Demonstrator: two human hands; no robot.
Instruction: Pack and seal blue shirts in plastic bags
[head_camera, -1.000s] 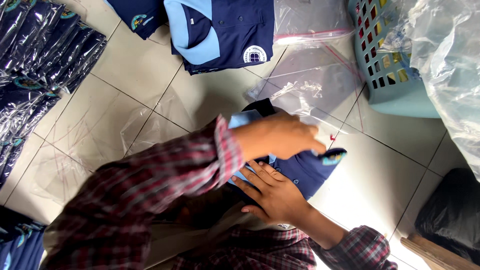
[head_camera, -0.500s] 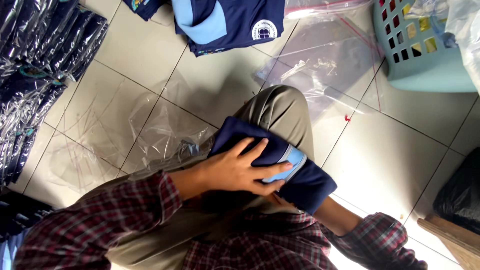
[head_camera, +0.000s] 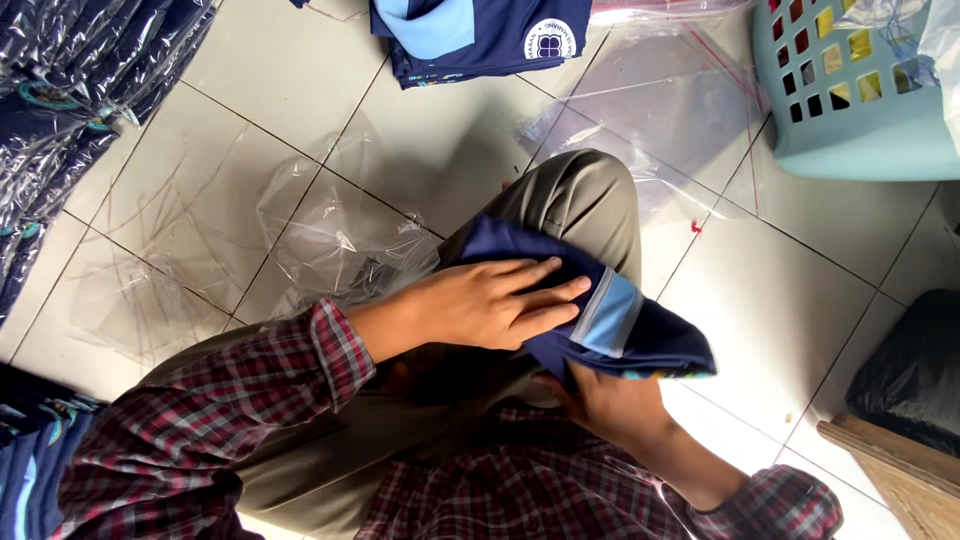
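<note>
A folded navy shirt with a light blue band (head_camera: 620, 330) rests on my raised knee in khaki trousers (head_camera: 585, 195). My left hand (head_camera: 480, 300) lies flat on top of it, fingers stretched toward the blue band. My right hand (head_camera: 610, 405) grips the shirt from underneath, partly hidden by the cloth. Both sleeves are red plaid.
Clear plastic bags (head_camera: 340, 240) lie on the tiled floor in front of my knee. A stack of folded navy shirts (head_camera: 480, 35) sits at the top. Bagged shirts (head_camera: 70, 90) pile at the left. A light blue laundry basket (head_camera: 860, 100) stands at the top right.
The shirt has come off the floor and plastic bag onto my raised knee. My left hand now presses flat on it and my right hand holds it from below.
</note>
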